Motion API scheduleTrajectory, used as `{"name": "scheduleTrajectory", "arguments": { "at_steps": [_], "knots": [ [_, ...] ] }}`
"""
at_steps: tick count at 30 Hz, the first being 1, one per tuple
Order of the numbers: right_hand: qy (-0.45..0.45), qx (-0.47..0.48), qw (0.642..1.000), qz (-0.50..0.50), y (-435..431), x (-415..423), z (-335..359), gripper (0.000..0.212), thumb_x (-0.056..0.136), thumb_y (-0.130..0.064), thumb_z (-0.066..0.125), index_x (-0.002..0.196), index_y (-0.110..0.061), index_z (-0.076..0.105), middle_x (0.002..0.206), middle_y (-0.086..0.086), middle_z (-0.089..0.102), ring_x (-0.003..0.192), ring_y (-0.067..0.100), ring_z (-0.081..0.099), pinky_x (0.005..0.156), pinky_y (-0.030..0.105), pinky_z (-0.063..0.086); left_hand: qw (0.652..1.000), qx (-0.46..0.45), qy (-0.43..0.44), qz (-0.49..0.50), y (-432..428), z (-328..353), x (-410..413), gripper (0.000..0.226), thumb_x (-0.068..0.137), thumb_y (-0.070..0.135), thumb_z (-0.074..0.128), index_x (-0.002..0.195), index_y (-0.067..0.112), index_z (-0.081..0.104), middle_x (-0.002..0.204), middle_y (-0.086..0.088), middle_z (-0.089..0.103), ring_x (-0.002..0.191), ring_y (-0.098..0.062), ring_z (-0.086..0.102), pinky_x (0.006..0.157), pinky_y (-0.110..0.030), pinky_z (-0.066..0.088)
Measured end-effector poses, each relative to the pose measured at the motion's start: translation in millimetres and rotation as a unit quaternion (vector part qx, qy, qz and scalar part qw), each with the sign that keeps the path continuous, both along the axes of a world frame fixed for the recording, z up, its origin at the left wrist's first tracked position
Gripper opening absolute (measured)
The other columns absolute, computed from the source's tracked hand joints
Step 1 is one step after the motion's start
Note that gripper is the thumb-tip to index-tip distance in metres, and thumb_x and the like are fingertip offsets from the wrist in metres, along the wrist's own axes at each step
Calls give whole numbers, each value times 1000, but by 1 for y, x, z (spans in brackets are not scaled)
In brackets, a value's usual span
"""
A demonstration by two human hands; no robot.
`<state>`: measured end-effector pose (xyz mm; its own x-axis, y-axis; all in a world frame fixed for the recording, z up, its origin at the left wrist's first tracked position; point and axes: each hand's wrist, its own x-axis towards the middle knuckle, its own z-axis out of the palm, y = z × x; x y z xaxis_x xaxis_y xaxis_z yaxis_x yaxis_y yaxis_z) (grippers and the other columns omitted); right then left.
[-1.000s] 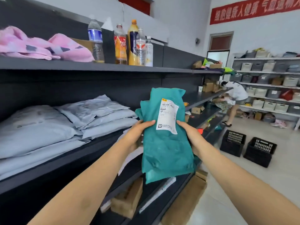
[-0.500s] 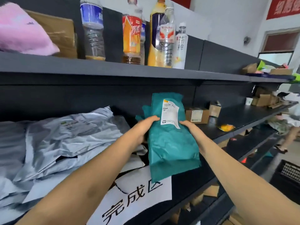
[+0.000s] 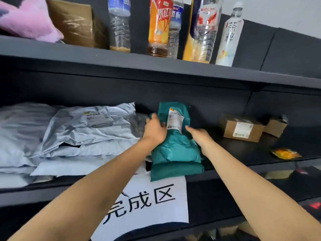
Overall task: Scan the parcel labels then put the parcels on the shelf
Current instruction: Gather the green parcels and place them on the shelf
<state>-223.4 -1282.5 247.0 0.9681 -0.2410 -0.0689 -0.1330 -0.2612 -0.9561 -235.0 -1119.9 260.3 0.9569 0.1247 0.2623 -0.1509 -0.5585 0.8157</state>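
Note:
A teal plastic parcel (image 3: 175, 152) with a white label (image 3: 174, 120) facing up lies on the dark middle shelf (image 3: 234, 150), its near end hanging over the shelf's front edge. My left hand (image 3: 155, 130) grips the parcel's left side near the label. My right hand (image 3: 199, 135) rests on the parcel's right side, fingers against it. To the left of the parcel lies a pile of grey plastic mailers (image 3: 73, 134).
A white paper sign (image 3: 147, 206) with black characters hangs from the shelf front. Two cardboard boxes (image 3: 241, 130) and a small yellow packet (image 3: 284, 153) sit to the right. Several bottles (image 3: 159, 26), a brown parcel (image 3: 76, 21) and pink cloth (image 3: 29, 18) fill the shelf above.
I have come closer to the shelf, and both hands have lowered the teal parcel from upright in the air down flat onto the middle shelf beside the grey mailers.

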Motion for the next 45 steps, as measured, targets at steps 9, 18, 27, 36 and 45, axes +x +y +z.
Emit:
{"name": "scheduleTrajectory", "arguments": {
  "at_steps": [9,18,27,36,45],
  "knots": [
    [-236,-188,946,118,32,-89,26,23,88,-16,62,109,-6,68,102,4,66,93,16,60,84,25,46,995,80,-51,37,34,15,-106,42,82,11,43,122,5,53,124,-19,56,113,-34,53,91,-33,43],
    [-238,-193,903,300,196,-183,16,22,87,-12,59,106,-6,68,106,11,70,100,24,64,90,33,49,962,137,24,235,227,-22,-257,38,89,10,50,127,6,50,123,-21,54,107,-36,54,79,-31,40],
    [-198,-178,860,436,432,-337,-13,23,87,-16,61,107,-6,67,91,6,63,97,25,61,76,26,40,929,100,75,348,437,-39,-477,51,68,33,54,110,4,61,105,-10,65,101,-27,61,87,-36,48],
    [-201,-219,801,519,650,-451,-21,31,89,-20,59,119,-10,61,100,3,58,98,20,56,79,24,39,883,138,114,434,638,-47,-614,38,87,10,53,125,4,52,125,-19,56,113,-32,53,87,-30,40],
    [-252,-191,744,589,894,-482,-15,31,84,-16,63,114,-10,63,96,4,63,89,16,56,75,24,40,857,166,135,468,831,-52,-671,41,92,20,54,131,10,46,130,-15,51,116,-28,51,95,-32,40]
  ]
}}
